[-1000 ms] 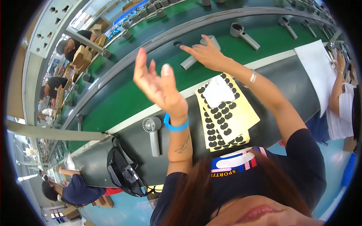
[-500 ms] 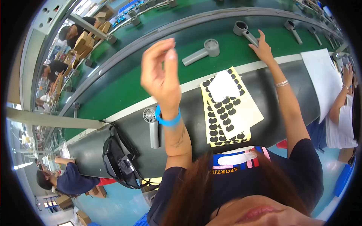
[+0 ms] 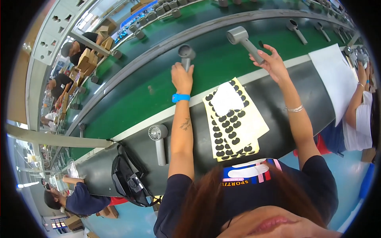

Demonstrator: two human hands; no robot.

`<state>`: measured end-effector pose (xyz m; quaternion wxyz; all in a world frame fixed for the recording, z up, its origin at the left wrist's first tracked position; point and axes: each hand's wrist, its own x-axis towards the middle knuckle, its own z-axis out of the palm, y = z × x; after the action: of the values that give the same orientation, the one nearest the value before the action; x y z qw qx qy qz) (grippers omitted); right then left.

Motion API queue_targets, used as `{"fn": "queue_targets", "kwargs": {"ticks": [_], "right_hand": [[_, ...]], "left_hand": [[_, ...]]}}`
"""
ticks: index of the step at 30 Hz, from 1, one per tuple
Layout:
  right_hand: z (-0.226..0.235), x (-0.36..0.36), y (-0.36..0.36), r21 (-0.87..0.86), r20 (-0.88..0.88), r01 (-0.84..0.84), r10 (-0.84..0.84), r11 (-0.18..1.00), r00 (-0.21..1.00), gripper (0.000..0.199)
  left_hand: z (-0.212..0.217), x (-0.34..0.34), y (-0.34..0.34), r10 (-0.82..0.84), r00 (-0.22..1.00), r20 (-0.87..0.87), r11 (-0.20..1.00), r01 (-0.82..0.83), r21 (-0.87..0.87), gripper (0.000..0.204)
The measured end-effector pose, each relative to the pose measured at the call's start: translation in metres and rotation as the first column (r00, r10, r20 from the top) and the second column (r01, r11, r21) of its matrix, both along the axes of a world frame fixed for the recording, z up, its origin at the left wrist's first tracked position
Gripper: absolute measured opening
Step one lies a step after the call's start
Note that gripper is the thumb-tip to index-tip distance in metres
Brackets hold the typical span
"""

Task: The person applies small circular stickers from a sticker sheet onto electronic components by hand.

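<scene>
Since half a second ago, the left hand (image 3: pixel 181 77) has been lowered from mid-air onto the green conveyor belt (image 3: pixel 131 107), and the right hand (image 3: pixel 273 63) has been drawn back. The handle of a grey handheld fan (image 3: pixel 185 53) is grasped by the left hand at twelve o'clock; a second grey fan (image 3: pixel 243 39) is gripped by its handle in the right hand at one o'clock. Yellow sheets of black stickers (image 3: pixel 234 123) are laid between the forearms, and a third fan (image 3: pixel 158 139) is seen at nine o'clock of them.

My left hand (image 3: pixel 181 78) hides the handle of the grey fan (image 3: pixel 185 52); my right hand (image 3: pixel 272 63) covers the other fan's (image 3: pixel 239 35) handle end.
</scene>
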<state>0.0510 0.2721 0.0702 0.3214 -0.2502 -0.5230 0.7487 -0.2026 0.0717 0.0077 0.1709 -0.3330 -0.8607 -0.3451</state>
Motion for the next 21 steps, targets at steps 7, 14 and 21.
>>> {"fn": "queue_targets", "kwargs": {"ticks": [7, 14, 21], "right_hand": [[0.029, 0.031, -0.073, 0.554, 0.009, 0.178, -0.220, 0.813, 0.976, 0.075], [0.050, 0.050, -0.143, 0.716, -0.054, 0.044, -0.008, 0.697, 0.999, 0.085], [0.037, 0.068, -0.180, 0.729, -0.045, 0.001, 0.047, 0.684, 0.998, 0.093]], "left_hand": [[0.025, 0.024, -0.007, -0.100, 0.953, -0.288, 0.978, 0.147, 0.149, 0.049], [0.106, 0.164, -0.054, -0.784, 0.620, -0.026, 0.603, 0.772, 0.202, 0.063], [0.082, 0.195, -0.093, -0.845, 0.469, 0.257, 0.528, 0.654, 0.542, 0.064]]}}
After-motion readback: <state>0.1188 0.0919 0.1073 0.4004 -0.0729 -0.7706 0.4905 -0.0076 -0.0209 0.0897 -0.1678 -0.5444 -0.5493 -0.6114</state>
